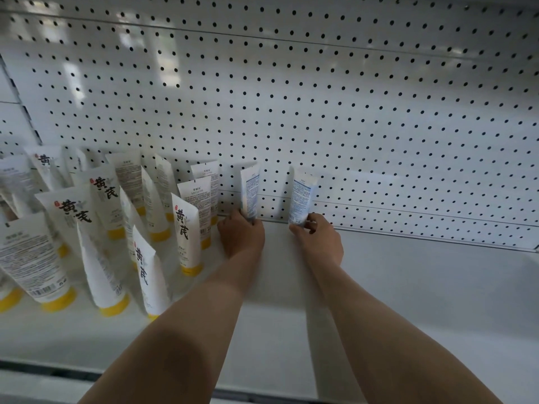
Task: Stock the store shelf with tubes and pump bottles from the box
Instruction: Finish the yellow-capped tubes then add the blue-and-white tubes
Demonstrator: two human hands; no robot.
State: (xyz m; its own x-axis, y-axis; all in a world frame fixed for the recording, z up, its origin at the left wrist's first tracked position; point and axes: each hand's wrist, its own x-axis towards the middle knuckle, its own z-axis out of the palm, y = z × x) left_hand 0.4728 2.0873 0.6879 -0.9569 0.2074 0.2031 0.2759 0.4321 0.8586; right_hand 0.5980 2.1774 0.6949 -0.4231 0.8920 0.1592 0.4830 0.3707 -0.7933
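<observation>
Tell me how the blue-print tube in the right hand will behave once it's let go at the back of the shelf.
The tube stands cap-down on a narrow base and is tall for it, so it will probably tip at a nudge. The right hand grips it low at the cap end; it likely feels light. It stands close to the pegboard, which may prop it; several yellow-capped tubes already lean.
</observation>
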